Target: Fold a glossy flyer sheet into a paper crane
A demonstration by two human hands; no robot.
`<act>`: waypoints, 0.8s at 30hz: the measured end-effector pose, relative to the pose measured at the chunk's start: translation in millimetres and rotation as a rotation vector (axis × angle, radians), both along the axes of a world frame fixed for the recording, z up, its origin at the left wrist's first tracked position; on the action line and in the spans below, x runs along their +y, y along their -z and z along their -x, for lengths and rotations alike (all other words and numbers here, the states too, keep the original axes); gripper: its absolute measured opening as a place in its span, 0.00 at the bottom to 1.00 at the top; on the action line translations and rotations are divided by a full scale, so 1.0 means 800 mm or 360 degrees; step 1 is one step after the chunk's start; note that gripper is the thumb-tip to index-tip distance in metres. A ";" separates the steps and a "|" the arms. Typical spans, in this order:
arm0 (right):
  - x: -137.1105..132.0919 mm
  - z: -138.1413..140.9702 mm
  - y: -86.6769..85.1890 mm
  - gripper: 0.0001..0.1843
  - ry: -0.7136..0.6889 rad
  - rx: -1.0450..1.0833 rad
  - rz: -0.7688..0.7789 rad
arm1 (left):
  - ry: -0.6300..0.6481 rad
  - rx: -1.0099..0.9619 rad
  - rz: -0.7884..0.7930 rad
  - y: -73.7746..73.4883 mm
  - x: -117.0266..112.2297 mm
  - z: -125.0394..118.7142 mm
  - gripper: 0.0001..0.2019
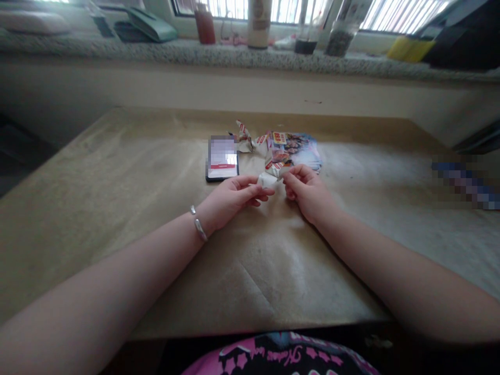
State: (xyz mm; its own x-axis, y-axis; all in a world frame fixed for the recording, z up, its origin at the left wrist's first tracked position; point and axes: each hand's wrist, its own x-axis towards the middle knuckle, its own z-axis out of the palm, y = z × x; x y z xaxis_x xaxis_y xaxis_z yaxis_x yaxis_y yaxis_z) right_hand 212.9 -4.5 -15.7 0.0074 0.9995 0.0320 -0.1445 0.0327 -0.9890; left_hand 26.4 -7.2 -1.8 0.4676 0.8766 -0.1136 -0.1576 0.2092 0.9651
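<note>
A crumpled white-and-red printed paper wrapper stretches from the back of the table down between my hands. My left hand comes in from the left, its fingertips at the wrapper's folded white end. My right hand pinches the wrapper from the other side. Partly under the wrapper lies a small stack of colourful printed cards. A black smartphone with a blurred screen lies face up, just beyond my left hand. A silver bangle circles my left wrist.
Brown paper covers the table. A blurred blue-and-purple object lies at the right. Behind the table, a speckled stone window sill holds bottles, jars and a green pouch. My dark pink-printed shirt shows below the table's near edge.
</note>
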 end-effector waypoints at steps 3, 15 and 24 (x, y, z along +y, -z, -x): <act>0.000 0.000 -0.003 0.18 -0.0014 -0.0096 -0.0051 | 0.0003 0.0167 -0.0110 -0.001 -0.002 -0.001 0.15; 0.006 -0.008 0.001 0.18 0.0023 -0.0329 -0.0150 | 0.0115 0.0657 -0.0543 0.000 -0.003 0.002 0.11; 0.033 -0.011 0.001 0.11 0.0070 -0.0433 -0.0257 | -0.0089 0.0640 -0.0640 0.000 0.001 0.007 0.15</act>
